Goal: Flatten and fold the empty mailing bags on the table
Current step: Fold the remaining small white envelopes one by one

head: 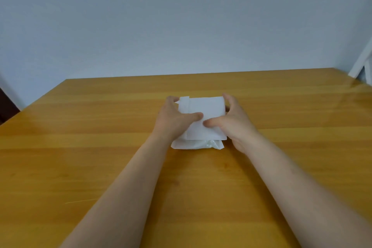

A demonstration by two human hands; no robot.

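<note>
From the head camera, a folded white mailing bag (203, 115) lies near the middle of a yellow-brown wooden desk (80, 147), a little toward its far edge. It is a compact, roughly square packet, and it rests on top of another white folded bag (198, 144), whose crinkled near edge sticks out from beneath it toward the person.

The left hand (173, 117) is at the left side of the top bag. Its thumb lies across the upper face and its fingers curl around the far left corner, so its grip is closed on the bag. The right hand (235, 121) mirrors it on the right side: thumb pressed on the upper face just beside the left thumb, fingers wrapped around the right edge up to the far corner, grasping the same bag. Both bare forearms reach in from the near edge of the desk.

Behind the desk stands a plain pale blue-grey wall (181, 16). A white frame (362, 62) leans at the far right corner.
</note>
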